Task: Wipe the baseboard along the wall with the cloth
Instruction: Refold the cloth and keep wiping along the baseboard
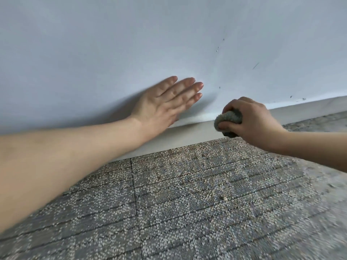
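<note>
A white baseboard (189,135) runs along the foot of a pale wall (131,44), rising toward the right. My right hand (251,122) is closed around a bunched grey-green cloth (228,120) and presses it against the baseboard's face near its top edge. My left hand (165,104) lies flat on the wall just above the baseboard, fingers straight and pointing right, holding nothing. Part of the cloth is hidden inside my right fist.
Grey speckled carpet tiles (187,203) cover the floor up to the baseboard, with a small crumb (224,198) lying on them. The wall carries a few dark scuffs (255,65) to the right of my hands.
</note>
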